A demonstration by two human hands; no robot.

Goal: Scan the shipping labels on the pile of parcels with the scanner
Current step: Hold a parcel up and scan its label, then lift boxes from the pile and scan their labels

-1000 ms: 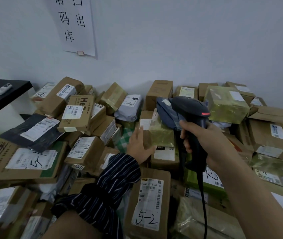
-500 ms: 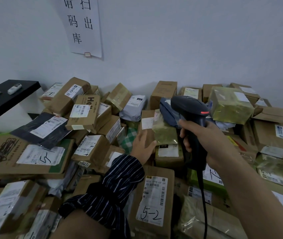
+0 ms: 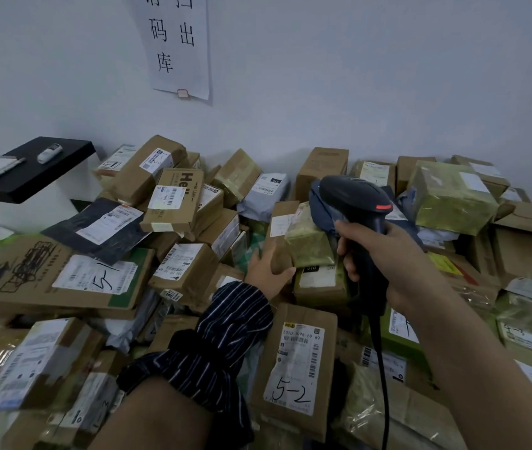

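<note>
A pile of cardboard parcels with white shipping labels fills the lower view. My right hand (image 3: 384,254) grips the handle of a black corded scanner (image 3: 355,196), whose head points left and down over the pile's middle. My left hand (image 3: 266,271), in a striped sleeve, holds the lower side of an upright brown box (image 3: 279,232) with a small white label, its thumb curled round the bottom corner. A taped greenish parcel (image 3: 310,241) leans against that box. In front lies a brown parcel marked 5-2 (image 3: 297,365).
A black shelf (image 3: 31,177) with a white remote and a notepad juts out at the left. A paper sign (image 3: 177,43) hangs on the wall behind. A large flat box marked 5-1 (image 3: 56,274) lies at the left; a shiny green box (image 3: 449,196) sits at the right.
The view has swung left, so everything sits further right in frame. My left hand has closed its hold on the brown box's lower corner. The scanner stays over the same parcels.
</note>
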